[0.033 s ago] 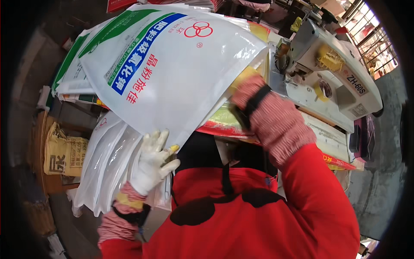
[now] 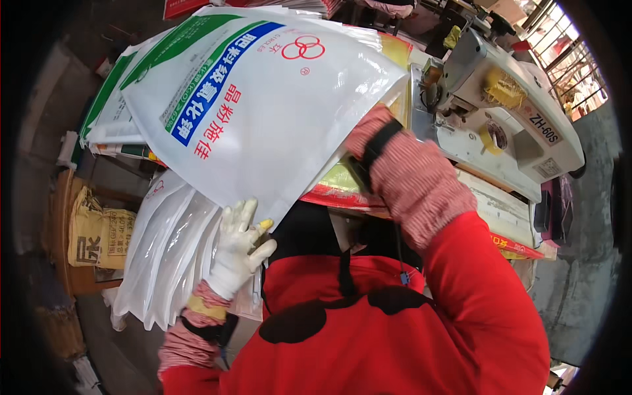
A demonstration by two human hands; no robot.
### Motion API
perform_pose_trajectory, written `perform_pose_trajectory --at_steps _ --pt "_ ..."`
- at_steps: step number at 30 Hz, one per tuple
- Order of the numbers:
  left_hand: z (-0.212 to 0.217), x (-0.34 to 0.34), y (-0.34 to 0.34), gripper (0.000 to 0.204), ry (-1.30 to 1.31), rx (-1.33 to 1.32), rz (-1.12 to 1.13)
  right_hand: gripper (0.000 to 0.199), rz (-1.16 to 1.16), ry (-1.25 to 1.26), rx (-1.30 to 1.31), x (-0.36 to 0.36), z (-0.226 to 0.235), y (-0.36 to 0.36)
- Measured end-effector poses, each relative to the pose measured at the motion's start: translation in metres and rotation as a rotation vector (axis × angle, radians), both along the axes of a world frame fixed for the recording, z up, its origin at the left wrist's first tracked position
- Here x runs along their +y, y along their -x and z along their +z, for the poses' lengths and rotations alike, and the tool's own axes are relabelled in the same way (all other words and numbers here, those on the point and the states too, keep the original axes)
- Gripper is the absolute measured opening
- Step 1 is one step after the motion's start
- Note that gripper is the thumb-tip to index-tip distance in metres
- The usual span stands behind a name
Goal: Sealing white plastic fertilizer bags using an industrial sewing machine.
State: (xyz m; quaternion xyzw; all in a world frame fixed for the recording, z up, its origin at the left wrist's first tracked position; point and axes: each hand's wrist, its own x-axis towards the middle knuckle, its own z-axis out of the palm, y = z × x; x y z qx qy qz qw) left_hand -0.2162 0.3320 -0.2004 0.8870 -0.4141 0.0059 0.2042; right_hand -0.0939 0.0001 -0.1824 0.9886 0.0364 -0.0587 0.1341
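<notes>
no shift is noted. the white printed bag is held up at 12 o'clock, its lower corner pinched by the gloved left hand; the right hand (hidden behind it) cannot be judged. the sewing machine sits at 2 o'clock.

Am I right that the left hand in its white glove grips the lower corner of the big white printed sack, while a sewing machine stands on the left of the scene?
Not quite. The head view shows the sewing machine on the right of the scene, not the left. The rest holds: the left hand in its white glove grips the lower corner of the big white printed sack.
</notes>
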Motion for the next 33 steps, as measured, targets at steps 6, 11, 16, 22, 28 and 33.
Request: perform_pose_trajectory --at_steps 6,11,16,22,28,33 --pt "-0.025 -0.006 0.012 0.056 0.883 0.545 0.781 0.02 -0.055 -0.296 0.064 -0.014 -0.014 -0.012" --pt "-0.031 -0.014 0.012 0.044 1.094 1.16 0.59 0.018 -0.146 -0.911 0.153 -0.05 0.008 0.051" --pt "-0.067 -0.022 -0.002 0.035 1.193 1.103 0.474 0.016 -0.33 -1.655 0.34 -0.095 0.067 0.116" --pt "-0.045 -0.027 -0.002 0.028 1.459 1.264 0.388 0.031 -0.115 -0.531 -0.463 -0.133 0.06 0.026" --pt "0.045 0.011 0.005 0.026 1.097 0.754 0.378 0.027 -0.219 -0.844 -0.225 -0.106 -0.003 0.024" --pt "0.126 0.077 -0.001 0.031 1.243 0.691 0.251 0.027 0.066 -0.836 -0.398 -0.018 -0.007 0.008"
